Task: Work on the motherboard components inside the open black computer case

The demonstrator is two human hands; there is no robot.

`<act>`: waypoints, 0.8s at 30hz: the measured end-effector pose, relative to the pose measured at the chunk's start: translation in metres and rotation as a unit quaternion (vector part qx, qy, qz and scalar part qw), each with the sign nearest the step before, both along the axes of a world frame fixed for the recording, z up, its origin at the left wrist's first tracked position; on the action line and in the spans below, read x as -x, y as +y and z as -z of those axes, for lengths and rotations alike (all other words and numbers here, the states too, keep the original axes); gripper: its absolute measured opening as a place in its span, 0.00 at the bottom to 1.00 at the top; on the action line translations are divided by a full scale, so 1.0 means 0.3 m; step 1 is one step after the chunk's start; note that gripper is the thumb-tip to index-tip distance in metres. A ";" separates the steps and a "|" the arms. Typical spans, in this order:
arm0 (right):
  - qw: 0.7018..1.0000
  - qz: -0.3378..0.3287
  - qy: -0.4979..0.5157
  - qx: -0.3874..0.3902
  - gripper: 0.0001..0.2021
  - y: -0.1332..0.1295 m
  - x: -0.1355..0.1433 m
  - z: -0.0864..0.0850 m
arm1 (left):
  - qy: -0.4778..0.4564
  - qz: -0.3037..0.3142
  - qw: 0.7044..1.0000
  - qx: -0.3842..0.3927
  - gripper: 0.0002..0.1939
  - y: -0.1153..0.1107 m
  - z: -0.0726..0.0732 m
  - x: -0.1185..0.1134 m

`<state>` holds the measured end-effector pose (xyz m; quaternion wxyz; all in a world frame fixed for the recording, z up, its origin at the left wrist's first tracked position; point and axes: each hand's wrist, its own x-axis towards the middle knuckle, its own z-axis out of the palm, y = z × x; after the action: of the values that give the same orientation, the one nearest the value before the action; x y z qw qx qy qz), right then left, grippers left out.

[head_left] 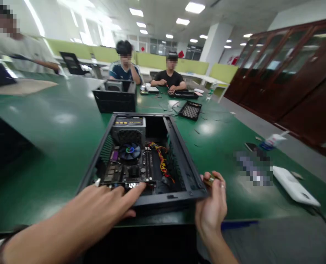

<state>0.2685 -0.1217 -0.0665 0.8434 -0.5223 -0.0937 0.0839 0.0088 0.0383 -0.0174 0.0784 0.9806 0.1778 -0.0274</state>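
- The left hand (107,200) reaches over the near side of the case, back upward, index finger stretched to the right along a part just inside the rim; its fingertips are partly hidden, so I cannot tell whether they grip anything.
- The right hand (212,201), well apart from the left, is at the case's near right corner, fingers curled around a small greenish-gold part (211,179).
- The computer case (165,199) lies on its side between the hands, at the table's near edge: matte black, open on top, with a broad flat rim and slotted side walls.
- Inside, at the far left, is a grey power supply (129,128) with a dark grille and a black label with yellow marks.
- Nearer is a round dark fan (129,150), its hub showing a blue-green ring, on a dark circuit board (134,171) with a purple connector at its left.
- Red, yellow and black cables (162,157) run in a loose bundle along the right.
- Beneath is a glossy green table (63,143).
- Beyond, another black case (114,101) stands far left; a shallow black tray (190,110) lies far right.
- Right of the hands is a white device (295,187).
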 end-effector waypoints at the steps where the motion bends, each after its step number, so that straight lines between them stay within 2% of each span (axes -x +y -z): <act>1: 0.999 0.003 -0.025 0.021 0.11 0.034 0.024 0.009 | 0.009 0.010 1.000 -0.020 0.35 0.002 -0.031 -0.013; 4: 0.989 -0.021 -0.098 0.107 0.18 0.183 0.044 0.023 | 0.038 -0.019 0.996 -0.080 0.35 0.042 -0.099 -0.033; 6: 0.972 -0.057 -0.141 0.180 0.21 0.322 0.037 0.029 | 0.056 -0.076 0.989 -0.111 0.33 0.096 -0.114 -0.025; 8: 0.956 -0.084 -0.173 0.222 0.24 0.483 0.042 0.036 | 0.073 -0.127 0.980 -0.132 0.31 0.167 -0.107 0.005; 12: 0.932 -0.129 -0.228 0.250 0.25 0.809 0.136 0.053 | 0.048 -0.191 0.968 -0.158 0.27 0.351 -0.067 0.139; 16: 0.891 -0.183 -0.306 0.282 0.23 1.061 0.274 0.044 | 0.020 -0.257 0.948 -0.185 0.28 0.530 -0.056 0.309; 19: 0.845 -0.216 -0.380 0.308 0.14 1.211 0.278 -0.007 | 0.011 -0.291 0.939 -0.182 0.30 0.610 -0.077 0.379; 24: 0.737 -0.257 -0.491 0.388 0.14 1.476 0.083 -0.171 | -0.004 -0.288 0.948 -0.137 0.29 0.641 -0.102 0.399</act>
<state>0.2436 0.3210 -0.0152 0.3515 -0.7290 -0.5845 0.0586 -0.1108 0.2307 0.0131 -0.0511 0.8891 0.4542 0.0246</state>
